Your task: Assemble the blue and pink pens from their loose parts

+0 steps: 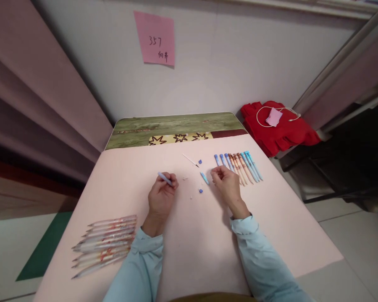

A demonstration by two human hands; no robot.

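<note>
My left hand [162, 193] is closed around a pale blue-violet pen barrel [165, 179], which slants up out of the fingers. My right hand [226, 184] is pinched over the table, beside the row of pens; anything between its fingertips is hidden or too small to name. Between the hands lie a short bright-blue pen piece [204, 178], a thin pen refill [190, 160] with a dark tip, and two small dark-blue pieces, one farther back [200, 162] and one nearer [200, 191]. Tiny white bits [185, 179] are scattered near my left hand.
Blue, brown and turquoise pens [244, 167] stand in a row at the right. Several clear-barrelled pens [103, 239] lie at the left front. A pale pink sheet [195, 251] covers the table. Red cloth [279, 130] with a white cord sits beyond the right edge; a wall rises behind.
</note>
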